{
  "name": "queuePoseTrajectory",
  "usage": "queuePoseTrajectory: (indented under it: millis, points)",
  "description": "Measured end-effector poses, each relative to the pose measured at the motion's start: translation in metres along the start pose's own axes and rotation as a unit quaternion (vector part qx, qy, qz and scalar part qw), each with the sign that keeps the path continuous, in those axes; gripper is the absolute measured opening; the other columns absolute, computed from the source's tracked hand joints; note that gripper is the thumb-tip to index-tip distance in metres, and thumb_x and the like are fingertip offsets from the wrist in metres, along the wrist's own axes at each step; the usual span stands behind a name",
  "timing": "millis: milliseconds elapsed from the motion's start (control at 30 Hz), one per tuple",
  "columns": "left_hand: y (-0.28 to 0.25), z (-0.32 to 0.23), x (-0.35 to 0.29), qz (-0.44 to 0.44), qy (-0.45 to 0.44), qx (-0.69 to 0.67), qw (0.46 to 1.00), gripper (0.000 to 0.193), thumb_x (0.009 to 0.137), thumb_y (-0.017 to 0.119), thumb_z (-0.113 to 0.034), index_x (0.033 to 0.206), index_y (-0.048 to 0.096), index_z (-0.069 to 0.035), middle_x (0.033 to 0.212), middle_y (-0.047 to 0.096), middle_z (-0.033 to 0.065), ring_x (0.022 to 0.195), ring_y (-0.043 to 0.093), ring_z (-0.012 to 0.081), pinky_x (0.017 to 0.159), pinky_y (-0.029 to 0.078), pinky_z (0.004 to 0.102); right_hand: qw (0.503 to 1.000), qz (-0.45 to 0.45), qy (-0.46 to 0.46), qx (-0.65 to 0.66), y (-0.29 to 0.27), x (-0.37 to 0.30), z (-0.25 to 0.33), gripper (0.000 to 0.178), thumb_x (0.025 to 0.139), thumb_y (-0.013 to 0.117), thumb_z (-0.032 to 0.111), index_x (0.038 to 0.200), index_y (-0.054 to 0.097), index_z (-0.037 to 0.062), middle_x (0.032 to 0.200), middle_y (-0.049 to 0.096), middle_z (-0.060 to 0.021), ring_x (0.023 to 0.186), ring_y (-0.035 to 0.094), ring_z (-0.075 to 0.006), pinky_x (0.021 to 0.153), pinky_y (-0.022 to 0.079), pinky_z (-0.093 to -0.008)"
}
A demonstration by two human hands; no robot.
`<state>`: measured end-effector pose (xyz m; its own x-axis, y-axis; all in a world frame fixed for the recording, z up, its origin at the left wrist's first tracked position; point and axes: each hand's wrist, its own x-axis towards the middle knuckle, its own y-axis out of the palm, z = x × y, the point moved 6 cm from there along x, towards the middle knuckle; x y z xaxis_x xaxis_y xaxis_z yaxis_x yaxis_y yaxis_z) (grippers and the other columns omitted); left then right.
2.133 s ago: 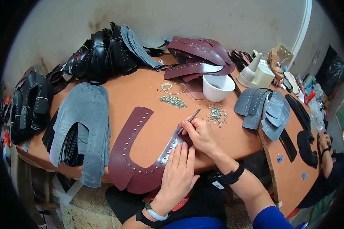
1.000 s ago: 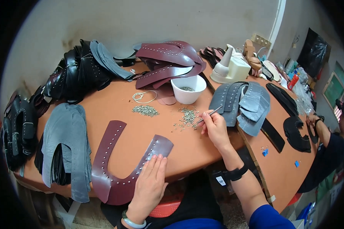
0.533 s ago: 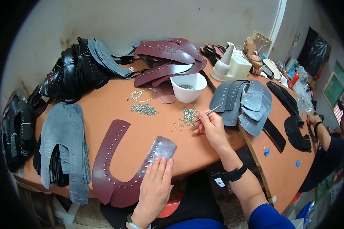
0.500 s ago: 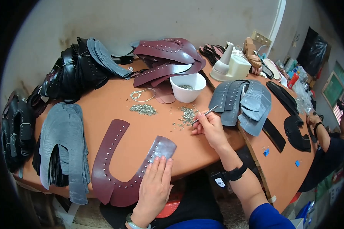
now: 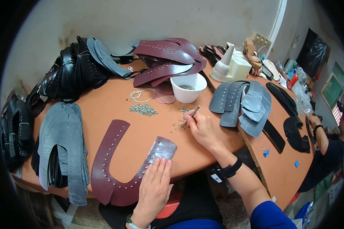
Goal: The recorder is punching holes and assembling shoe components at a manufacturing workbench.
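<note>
A U-shaped maroon leather piece (image 5: 102, 164) with a row of silver studs along its inner edge lies at the table's front edge. My left hand (image 5: 155, 189) rests flat on its right arm, fingers stretched out. My right hand (image 5: 203, 131) pinches a thin metal rod (image 5: 196, 110), whose upper end sticks up past the fingers; the lower end is hidden. This hand is at the right side of a scattered heap of small metal studs (image 5: 176, 125). A denser stud pile (image 5: 143, 110) lies to its left, and a white tub (image 5: 197, 95) with more studs stands just behind.
Stacked maroon pieces (image 5: 168, 49) lie at the back, black and grey bundles (image 5: 67, 70) at the back left. Grey leather pieces (image 5: 61, 126) hang over the left front edge. On the right sit studded grey pieces (image 5: 227, 101) and a white container (image 5: 239, 68). Another person's hand (image 5: 314, 121) is at far right.
My right hand has moved left to the scattered studs, and the rod now points up more steeply. My left hand stays flat on the maroon leather piece.
</note>
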<state>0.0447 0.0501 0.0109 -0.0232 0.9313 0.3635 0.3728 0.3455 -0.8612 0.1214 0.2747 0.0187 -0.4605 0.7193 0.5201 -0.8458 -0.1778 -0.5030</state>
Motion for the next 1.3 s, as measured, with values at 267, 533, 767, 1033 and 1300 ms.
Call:
queuePoseTrajectory:
  millis: [267,533,767,1033,1300]
  points:
    - [-0.001,0.001,-0.001,-0.005,0.002,0.006,1.000,0.076,0.071,0.075,-0.011,0.138,0.041,0.003,0.137,0.048,0.0210,0.131,0.043,0.0354,0.108,0.034,0.0453,0.997,-0.005,0.029,0.067,-0.001,-0.004,0.003,0.021,0.095,0.058,0.017,0.089,0.061,-0.0031,0.073,0.066,-0.0135,0.060,0.065,-0.0218,0.054,0.049,-0.0339]
    - [0.000,0.001,-0.001,-0.007,0.002,0.009,1.000,0.075,0.072,0.074,-0.011,0.138,0.041,0.003,0.138,0.047,0.0206,0.131,0.042,0.0346,0.108,0.034,0.0451,0.940,0.151,0.136,0.274,0.052,-0.024,0.043,0.023,0.097,0.056,0.020,0.089,0.060,-0.0015,0.065,0.061,-0.0047,0.046,0.052,-0.0062,0.041,0.039,-0.0214]
    - [0.005,0.002,-0.003,-0.016,0.016,0.039,0.999,0.075,0.070,0.075,-0.011,0.137,0.043,0.003,0.138,0.047,0.0206,0.131,0.042,0.0343,0.108,0.035,0.0448,0.967,0.129,0.114,0.190,0.061,-0.025,0.039,0.021,0.098,0.053,0.016,0.089,0.061,-0.0010,0.065,0.060,-0.0044,0.044,0.050,-0.0050,0.039,0.038,-0.0200]
    - [0.006,0.004,-0.003,-0.016,0.012,0.026,0.999,0.076,0.069,0.076,-0.012,0.136,0.043,0.003,0.137,0.047,0.0206,0.130,0.043,0.0348,0.107,0.035,0.0452,0.978,0.127,0.088,0.140,0.064,-0.024,0.043,0.021,0.097,0.053,0.015,0.089,0.061,-0.0016,0.064,0.061,-0.0052,0.043,0.050,-0.0055,0.039,0.038,-0.0200]
    - [0.007,0.006,-0.003,-0.007,0.007,0.004,1.000,0.076,0.070,0.075,-0.013,0.137,0.043,0.002,0.138,0.046,0.0216,0.130,0.043,0.0359,0.107,0.035,0.0460,0.953,0.135,0.175,0.205,0.064,-0.025,0.040,0.024,0.096,0.056,0.018,0.085,0.062,-0.0026,0.062,0.062,-0.0056,0.044,0.053,-0.0083,0.040,0.041,-0.0236]
